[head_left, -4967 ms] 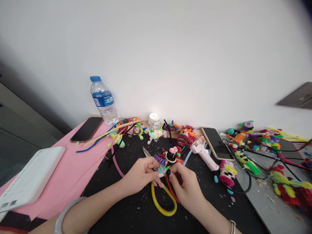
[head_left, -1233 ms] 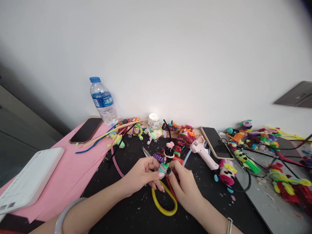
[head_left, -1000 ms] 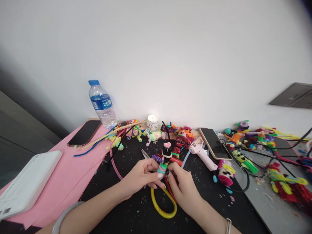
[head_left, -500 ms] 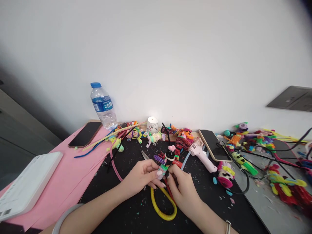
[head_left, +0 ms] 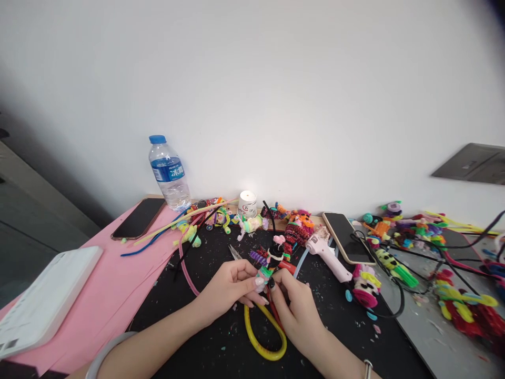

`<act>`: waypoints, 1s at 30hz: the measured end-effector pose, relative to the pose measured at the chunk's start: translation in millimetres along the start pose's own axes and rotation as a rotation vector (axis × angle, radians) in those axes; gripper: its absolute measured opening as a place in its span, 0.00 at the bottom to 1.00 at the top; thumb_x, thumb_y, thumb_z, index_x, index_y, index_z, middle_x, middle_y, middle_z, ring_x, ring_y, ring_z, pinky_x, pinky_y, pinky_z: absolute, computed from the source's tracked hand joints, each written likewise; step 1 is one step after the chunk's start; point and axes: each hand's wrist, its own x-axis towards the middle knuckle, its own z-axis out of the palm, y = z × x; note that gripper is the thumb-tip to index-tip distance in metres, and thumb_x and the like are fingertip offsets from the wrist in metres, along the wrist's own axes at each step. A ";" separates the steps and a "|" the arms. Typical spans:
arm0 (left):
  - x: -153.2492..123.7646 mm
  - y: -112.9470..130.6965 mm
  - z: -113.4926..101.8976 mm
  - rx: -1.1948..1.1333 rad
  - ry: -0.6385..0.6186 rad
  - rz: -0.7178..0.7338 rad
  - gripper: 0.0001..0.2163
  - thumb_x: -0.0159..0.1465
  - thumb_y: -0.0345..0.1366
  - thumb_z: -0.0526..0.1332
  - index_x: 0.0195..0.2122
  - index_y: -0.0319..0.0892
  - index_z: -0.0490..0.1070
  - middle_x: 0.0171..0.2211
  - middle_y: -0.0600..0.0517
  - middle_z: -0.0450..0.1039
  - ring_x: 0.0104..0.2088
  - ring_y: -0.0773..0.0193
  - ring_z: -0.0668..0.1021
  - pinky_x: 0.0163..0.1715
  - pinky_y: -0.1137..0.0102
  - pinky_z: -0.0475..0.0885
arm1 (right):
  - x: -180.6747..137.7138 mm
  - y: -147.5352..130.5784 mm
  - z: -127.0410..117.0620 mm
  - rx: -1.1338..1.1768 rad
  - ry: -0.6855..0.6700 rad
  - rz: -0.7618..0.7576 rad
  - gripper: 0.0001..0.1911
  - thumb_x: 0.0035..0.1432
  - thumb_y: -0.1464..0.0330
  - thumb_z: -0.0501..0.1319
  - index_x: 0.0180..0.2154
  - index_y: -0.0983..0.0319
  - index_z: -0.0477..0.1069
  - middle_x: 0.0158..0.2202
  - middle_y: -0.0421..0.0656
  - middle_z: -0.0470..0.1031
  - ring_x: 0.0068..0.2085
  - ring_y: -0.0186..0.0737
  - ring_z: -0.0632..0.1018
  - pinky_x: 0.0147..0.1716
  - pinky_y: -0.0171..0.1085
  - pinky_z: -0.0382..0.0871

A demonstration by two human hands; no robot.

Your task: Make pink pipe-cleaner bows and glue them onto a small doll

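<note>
Between my hands, above the black mat, is a small pipe-cleaner figure [head_left: 275,258] with a black upper part, a pink tip, a white band and a green section lower down. My left hand [head_left: 239,284] pinches its lower part between thumb and fingers. From the other side my right hand [head_left: 294,301] closes its thumb and index finger at the figure's lower edge. Under the hands lies a pair of scissors [head_left: 266,353] with a yellow handle loop, its blade tips pointing away to the left. A purple twisted pipe cleaner [head_left: 258,257] shows just beside the figure.
A pale pink glue gun [head_left: 330,258] rests right of my hands, near a phone [head_left: 347,238]. Behind stand a paper cup [head_left: 247,204] and a water bottle [head_left: 169,176] against the wall. Several pipe-cleaner figures [head_left: 394,266] and black cables lie at right; a white box [head_left: 47,300] sits left.
The view has shifted very slightly. Both hands stay on the figure in nearly the same pose.
</note>
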 end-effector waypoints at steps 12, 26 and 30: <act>-0.8 2.1 0.9 -0.036 -0.001 -0.019 0.12 0.54 0.40 0.65 0.31 0.37 0.67 0.28 0.51 0.77 0.28 0.63 0.81 0.21 0.79 0.70 | -1.2 1.3 -2.0 0.051 -0.021 -0.022 0.06 0.62 0.72 0.48 0.31 0.60 0.58 0.26 0.37 0.65 0.26 0.33 0.67 0.27 0.31 0.58; -1.6 0.0 0.6 -0.046 -0.008 -0.009 0.13 0.52 0.42 0.66 0.30 0.37 0.69 0.27 0.49 0.78 0.27 0.61 0.81 0.21 0.79 0.70 | -1.5 -0.9 -2.4 0.103 -0.036 -0.074 0.06 0.61 0.73 0.50 0.31 0.61 0.59 0.25 0.36 0.63 0.26 0.31 0.65 0.26 0.31 0.57; -2.7 1.1 1.4 -0.064 0.003 -0.012 0.13 0.51 0.41 0.67 0.29 0.37 0.69 0.25 0.50 0.78 0.26 0.62 0.81 0.21 0.79 0.70 | -1.6 -3.6 -4.2 0.111 -0.034 -0.093 0.05 0.60 0.73 0.50 0.31 0.61 0.60 0.25 0.37 0.64 0.26 0.32 0.65 0.26 0.31 0.58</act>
